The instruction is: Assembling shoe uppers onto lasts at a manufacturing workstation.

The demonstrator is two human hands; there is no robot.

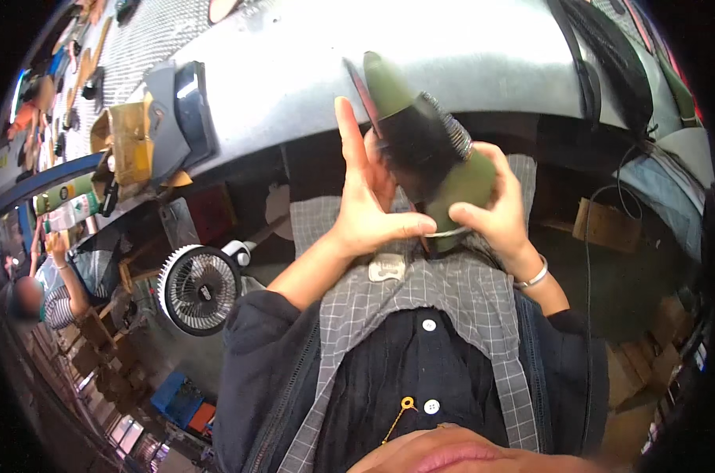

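An olive-green shoe last [466, 189] with a black shoe upper [420, 142] around its middle is held between both hands above my lap, its toe end tilted up toward the table. A silvery beaded band [449, 126] crosses the upper, and a thin dark and red sole edge [361, 87] shows along its left side. My left hand [365, 197] cups the sole side, index finger stretched out, thumb against the heel end. My right hand [495, 201] wraps the heel of the last from the right. Some left fingertips are hidden behind the shoe. The shoe's toe is slightly blurred.
A pale metal worktable [294, 71] curves ahead. On its left lie a cardboard box [129, 134] and a grey stand-like piece [168, 118]. A white fan [200, 290] stands at my left, and another person [62, 299] works beyond it. A black cable [590, 299] hangs at right.
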